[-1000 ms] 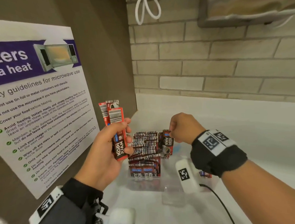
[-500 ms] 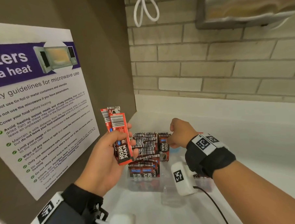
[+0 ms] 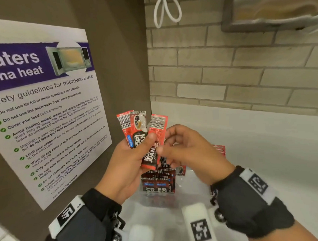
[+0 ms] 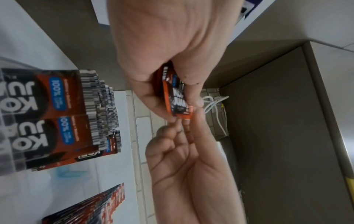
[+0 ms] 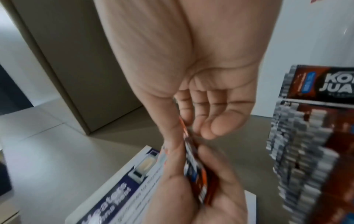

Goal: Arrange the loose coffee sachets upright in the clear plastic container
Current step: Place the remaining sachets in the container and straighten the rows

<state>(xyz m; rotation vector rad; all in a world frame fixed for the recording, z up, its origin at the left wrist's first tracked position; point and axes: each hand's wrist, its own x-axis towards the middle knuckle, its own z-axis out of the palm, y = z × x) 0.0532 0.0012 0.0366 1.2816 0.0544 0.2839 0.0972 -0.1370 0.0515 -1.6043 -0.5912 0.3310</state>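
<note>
Left hand (image 3: 127, 163) grips fanned red-and-black coffee sachets (image 3: 146, 137), held above clear plastic container (image 3: 158, 200). Right hand (image 3: 190, 153) pinches lower edge of one. More sachets stand upright inside container; white counter (image 3: 265, 152) beneath.

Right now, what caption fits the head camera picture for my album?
Left hand holds red coffee sachets above the container while right hand pinches one.

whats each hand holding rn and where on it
Left hand grips a few coffee sachets round their lower halves; right hand pinches one sachet's bottom end.
</note>
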